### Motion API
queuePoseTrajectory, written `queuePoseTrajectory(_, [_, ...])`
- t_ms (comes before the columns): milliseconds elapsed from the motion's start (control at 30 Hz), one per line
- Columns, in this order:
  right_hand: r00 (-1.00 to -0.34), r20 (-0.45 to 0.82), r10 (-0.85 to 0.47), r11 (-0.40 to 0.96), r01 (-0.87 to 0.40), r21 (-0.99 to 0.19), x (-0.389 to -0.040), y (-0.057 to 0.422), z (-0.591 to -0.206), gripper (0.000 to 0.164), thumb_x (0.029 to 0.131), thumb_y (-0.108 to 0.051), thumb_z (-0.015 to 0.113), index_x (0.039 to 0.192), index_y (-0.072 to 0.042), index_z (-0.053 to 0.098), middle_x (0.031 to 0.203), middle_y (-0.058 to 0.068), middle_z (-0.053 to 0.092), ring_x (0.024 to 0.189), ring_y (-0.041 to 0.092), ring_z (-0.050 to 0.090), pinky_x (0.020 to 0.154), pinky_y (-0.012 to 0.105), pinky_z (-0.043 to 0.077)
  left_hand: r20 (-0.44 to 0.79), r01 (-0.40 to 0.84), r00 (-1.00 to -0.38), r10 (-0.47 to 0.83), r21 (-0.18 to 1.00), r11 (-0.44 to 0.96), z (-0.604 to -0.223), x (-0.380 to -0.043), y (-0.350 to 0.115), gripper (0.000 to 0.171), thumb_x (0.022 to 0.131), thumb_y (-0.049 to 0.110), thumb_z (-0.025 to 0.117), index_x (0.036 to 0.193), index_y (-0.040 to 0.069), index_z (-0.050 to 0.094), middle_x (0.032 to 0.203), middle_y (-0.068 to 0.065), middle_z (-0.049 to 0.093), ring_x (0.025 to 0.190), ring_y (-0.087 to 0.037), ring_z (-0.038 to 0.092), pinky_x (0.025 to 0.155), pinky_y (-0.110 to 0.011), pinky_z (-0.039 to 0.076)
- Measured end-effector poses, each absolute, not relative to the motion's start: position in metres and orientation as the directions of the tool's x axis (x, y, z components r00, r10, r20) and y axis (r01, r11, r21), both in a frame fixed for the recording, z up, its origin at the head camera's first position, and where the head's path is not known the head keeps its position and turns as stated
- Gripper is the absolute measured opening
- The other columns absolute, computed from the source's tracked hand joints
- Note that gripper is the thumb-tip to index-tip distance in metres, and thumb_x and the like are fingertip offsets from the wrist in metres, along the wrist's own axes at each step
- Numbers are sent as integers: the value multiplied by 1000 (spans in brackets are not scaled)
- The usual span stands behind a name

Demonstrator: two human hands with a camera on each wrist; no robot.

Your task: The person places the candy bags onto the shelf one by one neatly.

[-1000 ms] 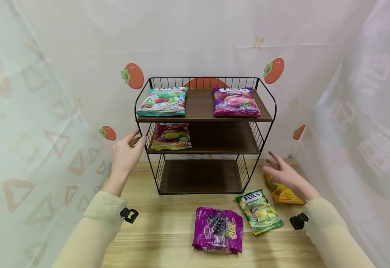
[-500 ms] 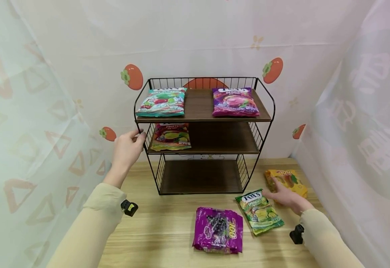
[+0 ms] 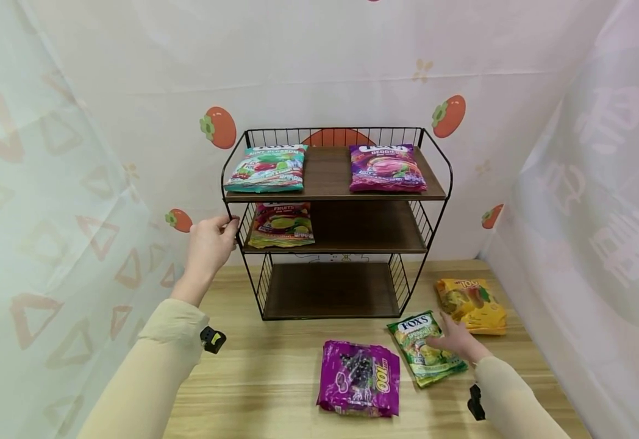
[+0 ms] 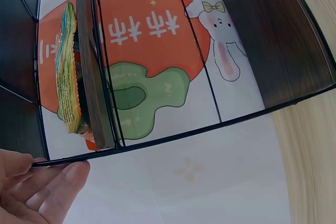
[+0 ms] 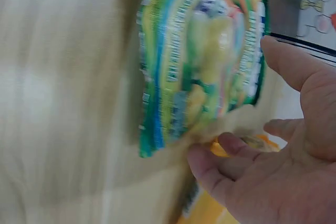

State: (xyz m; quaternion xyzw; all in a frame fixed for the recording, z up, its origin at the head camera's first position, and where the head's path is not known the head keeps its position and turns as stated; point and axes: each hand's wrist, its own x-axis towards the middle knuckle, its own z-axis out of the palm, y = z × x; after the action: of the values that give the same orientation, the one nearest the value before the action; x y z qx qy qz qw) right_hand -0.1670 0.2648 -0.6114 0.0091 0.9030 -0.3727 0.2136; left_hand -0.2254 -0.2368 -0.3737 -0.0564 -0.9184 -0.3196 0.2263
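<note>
R hand (image 3: 459,341) is low over the green bag (image 3: 424,367), fingers spread wide w/ a big gap btwn thumb and the rest; nothing held. Can't tell if any fingertip touches the bag. Green bag lies flat on the tabletop (image 3: 248,378), set at an angle, just off the front R corner of the rack (image 3: 327,161).

L hand (image 3: 208,250) is at the rack's L side, about mid-shelf height, fingers narrow, pinching the thin black frame; L wrist view shows thumb and fingers on either side of the bar.

Yellow bag (image 3: 481,312) lies behind and to R of the green one, near it. Purple bag (image 3: 359,378) lies to L of it, near the front, its lettering turned sideways.

Rack has 3 dark brown shelves in black wire. Top: teal bag (image 3: 270,167) at L end, berries bag (image 3: 387,169) at R end, bare board btwn. Mid: fruits bag (image 3: 283,225) at L end. Backdrop (image 3: 319,61) is pale cloth w/ red-orange fruit prints.
</note>
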Motion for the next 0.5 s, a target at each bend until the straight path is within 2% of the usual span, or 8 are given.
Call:
queuePoseTrajectory(100, [-918,-376,-126,771,149,-620,-165,262,-623,103,96,-36,72,158,11,4,151,53,3,138,72,3,107,82,23,448,247,-893,-40,563,789,-374,-224,-236,30,107,17,54,114,-3,75,84,-23,75,67,-33,75,63,-48,60])
queuePoseTrajectory(267, [-935,-352,-37,889,130,-439,-161,260,-634,105,90,-54,73,156,9,21,144,54,25,126,75,32,99,83,32,434,246,-900,-40,582,775,-373,-223,-234,29,107,16,54,113,-3,75,81,-25,73,70,-36,75,66,-50,62])
queuePoseTrajectory(500, [-950,-310,30,878,173,-446,-162,254,-644,113,84,-62,75,155,11,24,141,53,30,124,73,36,97,79,38,436,247,-898,-48,594,766,-373,-223,-235,28,107,14,54,111,-5,75,80,-25,72,71,-38,75,65,-47,63])
